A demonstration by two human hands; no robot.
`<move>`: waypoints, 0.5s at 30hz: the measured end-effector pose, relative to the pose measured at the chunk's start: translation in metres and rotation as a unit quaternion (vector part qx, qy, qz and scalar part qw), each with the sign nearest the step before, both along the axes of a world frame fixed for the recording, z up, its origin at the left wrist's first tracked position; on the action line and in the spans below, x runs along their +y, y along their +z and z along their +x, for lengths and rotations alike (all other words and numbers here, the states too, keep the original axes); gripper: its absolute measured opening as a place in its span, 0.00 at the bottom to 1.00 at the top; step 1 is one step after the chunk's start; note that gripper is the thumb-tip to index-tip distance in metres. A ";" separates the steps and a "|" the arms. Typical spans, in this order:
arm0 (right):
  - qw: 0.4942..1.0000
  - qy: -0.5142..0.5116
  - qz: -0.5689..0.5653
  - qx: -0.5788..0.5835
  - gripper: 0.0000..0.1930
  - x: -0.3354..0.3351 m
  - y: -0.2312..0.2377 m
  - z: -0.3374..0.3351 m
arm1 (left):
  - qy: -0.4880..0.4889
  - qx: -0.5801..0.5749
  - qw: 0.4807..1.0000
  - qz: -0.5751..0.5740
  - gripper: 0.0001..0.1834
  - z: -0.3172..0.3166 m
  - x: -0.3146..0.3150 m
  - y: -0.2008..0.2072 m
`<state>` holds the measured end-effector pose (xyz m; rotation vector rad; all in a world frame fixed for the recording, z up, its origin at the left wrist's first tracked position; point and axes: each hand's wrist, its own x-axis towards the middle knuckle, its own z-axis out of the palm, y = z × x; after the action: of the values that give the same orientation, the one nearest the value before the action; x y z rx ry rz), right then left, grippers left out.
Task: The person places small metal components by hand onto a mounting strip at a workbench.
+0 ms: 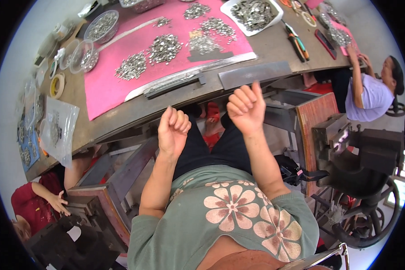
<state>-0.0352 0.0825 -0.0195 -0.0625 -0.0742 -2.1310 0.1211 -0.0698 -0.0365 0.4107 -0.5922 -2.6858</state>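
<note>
Both my hands are raised in front of my chest, just short of the table's near edge. My left hand has its fingers curled in and its thumb pointing up; I see nothing in it. My right hand is curled the same way, thumb raised, with nothing showing in it. Beyond the right hand lies a flat grey metal plate along the table edge. A dark metal bar lies nearest the left hand. Past them, piles of small silvery metal pieces are heaped on a pink sheet.
A white tray of metal parts and pliers are at the back right. Clear tubs, a tape roll and a plastic bag lie leftward. Co-workers sit right and left, beside machines.
</note>
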 end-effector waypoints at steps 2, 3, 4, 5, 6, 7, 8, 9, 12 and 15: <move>1.000 0.009 -0.004 -0.022 0.27 -0.006 -0.006 0.007 | -0.020 0.023 0.998 0.059 0.24 -0.003 0.004 0.004; 1.000 0.009 -0.004 -0.024 0.27 -0.007 -0.008 0.010 | -0.037 0.042 0.992 0.117 0.25 -0.005 0.006 0.006; 0.999 0.002 0.009 -0.031 0.28 -0.008 -0.007 0.013 | -0.047 0.047 0.987 0.144 0.26 -0.008 0.009 0.008; 0.999 0.002 0.009 -0.031 0.28 -0.009 -0.007 0.015 | -0.047 0.046 0.987 0.145 0.26 -0.011 0.010 0.009; 1.000 0.006 0.004 -0.031 0.28 -0.010 -0.009 0.017 | -0.052 0.049 0.983 0.168 0.26 -0.013 0.012 0.011; 0.999 0.011 0.000 -0.030 0.28 -0.010 -0.010 0.018 | -0.056 0.052 0.979 0.191 0.25 -0.015 0.014 0.011; 0.998 0.014 0.040 -0.051 0.29 -0.009 -0.009 0.019 | -0.065 0.064 0.976 0.199 0.25 -0.017 0.015 0.010; 0.998 0.015 0.040 -0.052 0.29 -0.008 -0.010 0.020 | -0.064 0.063 0.976 0.199 0.25 -0.018 0.017 0.010; 0.998 0.026 0.021 -0.045 0.29 -0.007 -0.013 0.019 | -0.085 0.076 0.972 0.208 0.25 -0.021 0.021 0.008; 0.998 0.024 0.030 -0.041 0.30 -0.007 -0.015 0.019 | -0.084 0.071 0.971 0.210 0.25 -0.021 0.023 0.005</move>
<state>-0.0166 0.0757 -0.0347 0.0614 -0.0602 -2.0855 0.0997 -0.0467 -0.0316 0.2805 -0.0099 -2.9706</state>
